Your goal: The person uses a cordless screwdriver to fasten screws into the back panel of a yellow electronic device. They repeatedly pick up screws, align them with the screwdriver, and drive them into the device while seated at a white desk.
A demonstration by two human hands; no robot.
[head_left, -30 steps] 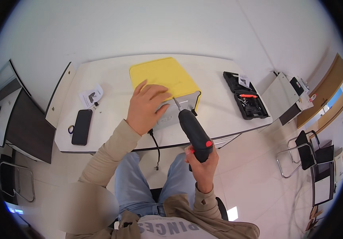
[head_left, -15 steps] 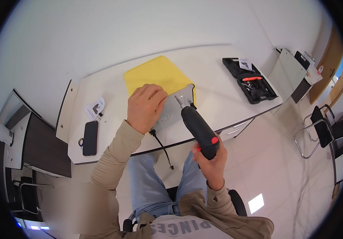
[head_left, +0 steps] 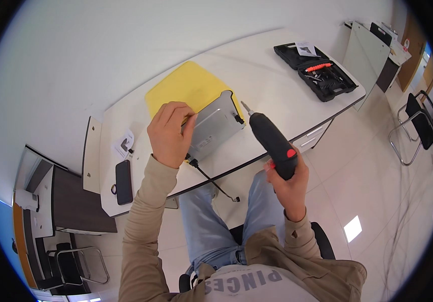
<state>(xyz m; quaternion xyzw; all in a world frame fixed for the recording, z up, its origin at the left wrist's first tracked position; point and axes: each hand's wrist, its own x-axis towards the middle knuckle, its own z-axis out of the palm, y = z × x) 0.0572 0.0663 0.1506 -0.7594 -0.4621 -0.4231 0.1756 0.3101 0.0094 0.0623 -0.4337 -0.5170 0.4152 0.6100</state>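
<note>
My right hand (head_left: 289, 189) is wrapped round a black cordless screwdriver (head_left: 273, 141) with red accents. Its bit points up and left, just off the right end of a flat silver metal box (head_left: 214, 132). That box lies partly on a yellow mat (head_left: 184, 83) near the table's front edge. Over the box's left part, my left hand (head_left: 170, 133) is closed, thumb and fingertips together; whatever they pinch, if anything, is too small to make out. A black cable (head_left: 211, 180) runs from the box and hangs over the table edge.
An open black tool case (head_left: 322, 75) with bits and an orange flexible shaft (head_left: 318, 67) lies at the table's right. A dark phone (head_left: 124, 182), a small ring (head_left: 114, 189) and a printed leaflet (head_left: 124, 143) lie at the left. A chair (head_left: 418, 123) stands on the right.
The whole view has turned and shifted. The screwdriver has moved right, away from the box, baring more of its top. My left hand is drawn a little left, fingers still closed.
</note>
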